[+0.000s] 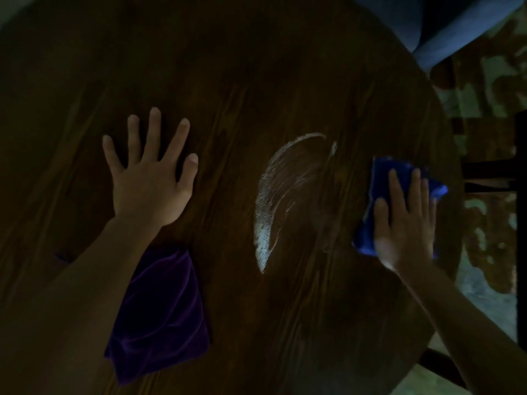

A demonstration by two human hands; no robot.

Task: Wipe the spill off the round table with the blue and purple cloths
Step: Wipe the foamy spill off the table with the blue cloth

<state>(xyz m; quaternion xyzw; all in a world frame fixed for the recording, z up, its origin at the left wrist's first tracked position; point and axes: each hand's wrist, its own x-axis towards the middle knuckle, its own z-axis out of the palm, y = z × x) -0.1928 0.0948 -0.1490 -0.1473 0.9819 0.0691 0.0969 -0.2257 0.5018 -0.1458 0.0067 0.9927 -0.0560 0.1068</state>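
Note:
A foamy white spill (269, 206) is smeared in a curved arc across the middle of the dark round wooden table (256, 67). My right hand (405, 220) lies flat on the blue cloth (382, 178), pressing it to the table near the right edge, to the right of the smear. My left hand (151, 178) rests flat on bare wood with fingers spread, holding nothing, left of the spill. The purple cloth (165, 312) lies crumpled on the table near me, partly under my left forearm.
A blue upholstered seat (445, 35) stands beyond the table at the upper right. A patterned rug (490, 109) covers the floor on the right, where dark chair or table legs (490, 172) show. The scene is dim.

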